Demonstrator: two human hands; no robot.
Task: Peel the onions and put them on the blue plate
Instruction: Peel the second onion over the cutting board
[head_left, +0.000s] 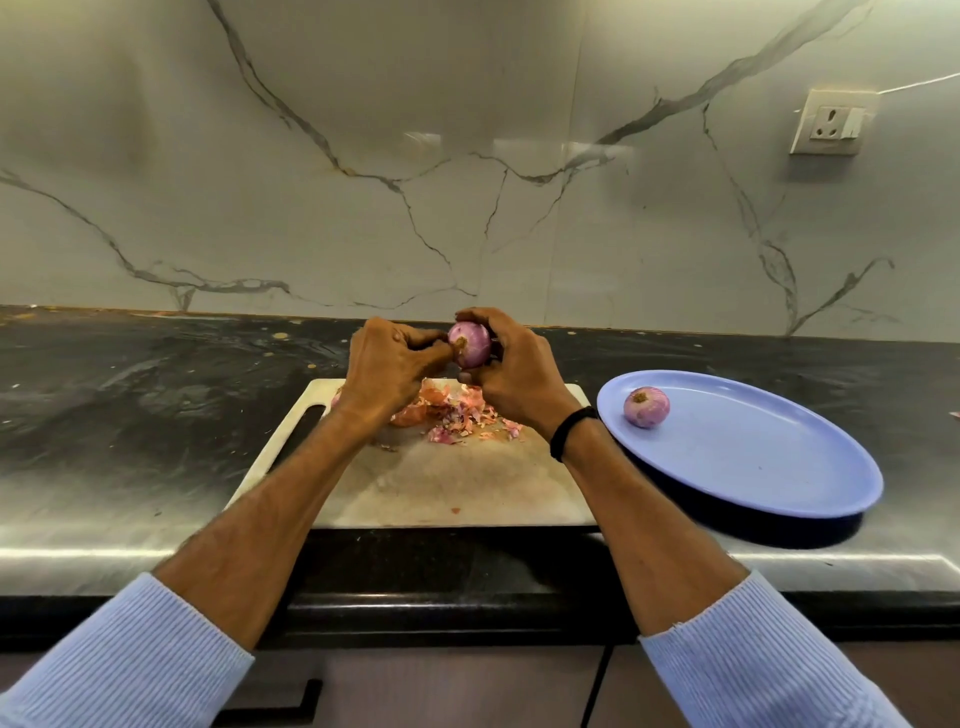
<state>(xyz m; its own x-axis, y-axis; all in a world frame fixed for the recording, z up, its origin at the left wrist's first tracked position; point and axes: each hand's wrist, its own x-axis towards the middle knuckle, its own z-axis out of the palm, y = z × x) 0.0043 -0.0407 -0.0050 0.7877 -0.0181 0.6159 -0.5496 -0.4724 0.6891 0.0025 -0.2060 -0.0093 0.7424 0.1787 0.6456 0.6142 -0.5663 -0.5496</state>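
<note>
A purple onion (471, 344) is held above the far end of the white cutting board (457, 483). My right hand (511, 371) grips it from the right with curled fingers. My left hand (390, 369) pinches at its brown root end from the left. A pile of pink and orange onion skins (457, 413) lies on the board under my hands. To the right sits the blue plate (753, 457), with one peeled onion (646, 407) on its left part. A bit of another onion (336, 399) peeks out behind my left wrist.
The board lies on a dark stone counter (156, 395) with a marble wall behind. A wall socket (831, 127) is at the upper right. The counter's front edge (467, 566) runs just below the board.
</note>
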